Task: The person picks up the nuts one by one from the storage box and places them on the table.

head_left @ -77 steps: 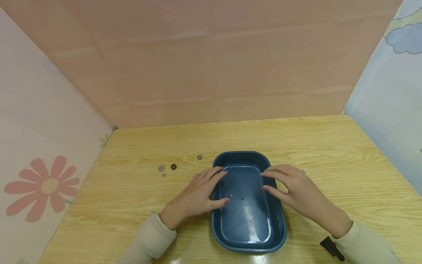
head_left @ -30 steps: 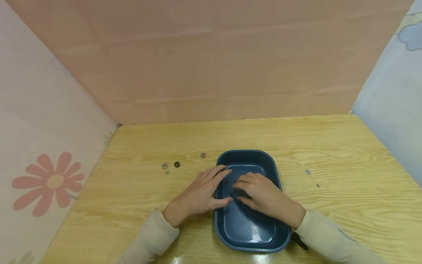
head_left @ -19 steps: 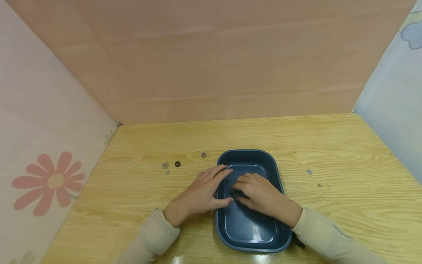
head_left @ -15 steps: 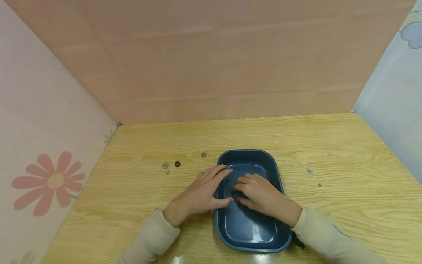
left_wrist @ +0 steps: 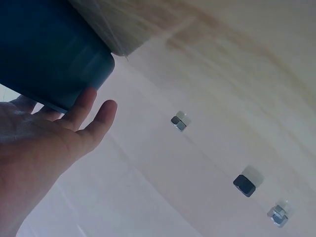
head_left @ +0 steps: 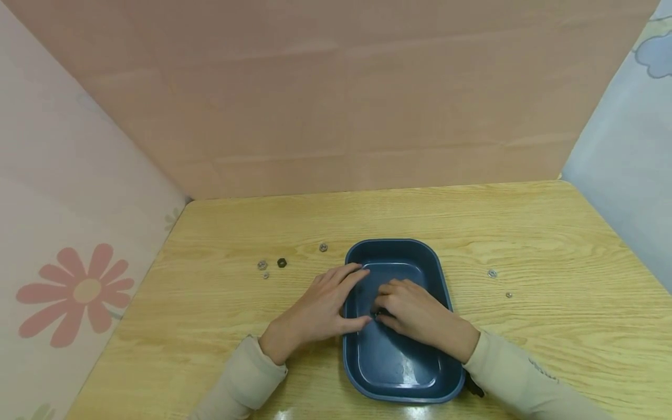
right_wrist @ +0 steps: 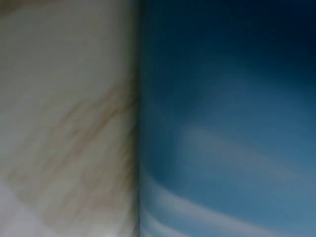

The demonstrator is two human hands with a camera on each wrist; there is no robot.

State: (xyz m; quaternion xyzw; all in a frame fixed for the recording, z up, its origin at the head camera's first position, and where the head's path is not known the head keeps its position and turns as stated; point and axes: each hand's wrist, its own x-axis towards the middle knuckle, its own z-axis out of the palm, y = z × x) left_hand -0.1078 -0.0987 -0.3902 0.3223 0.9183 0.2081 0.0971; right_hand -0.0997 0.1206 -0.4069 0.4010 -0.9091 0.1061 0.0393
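Note:
A blue rectangular tray (head_left: 396, 394) stands on the wooden table. My left hand (head_left: 317, 306) rests at its left rim, fingers and thumb spread and reaching over the edge. In the left wrist view, that hand (left_wrist: 49, 136) lies along the tray's outer wall (left_wrist: 54, 44). Down inside the tray is my right hand (head_left: 415, 309), its fingers curled and the thumb and fingertips pinching a small hex nut (head_left: 376, 314), mostly hidden by them. The right wrist view is blurred, with just the tray wall (right_wrist: 227, 123) and tabletop in it.
Left of the tray lie a dark nut (head_left: 282, 262), a silver nut (head_left: 262, 265), a tiny nut (head_left: 265, 275) and another nut (head_left: 323, 247). To its right are two more, a silver nut (head_left: 492, 273) and a tiny nut (head_left: 508, 295). Walls enclose the table.
My right hand has moved left from the tray's right rim down into it, and its fingers have drawn together around the nut. The left hand has stayed at the left rim.

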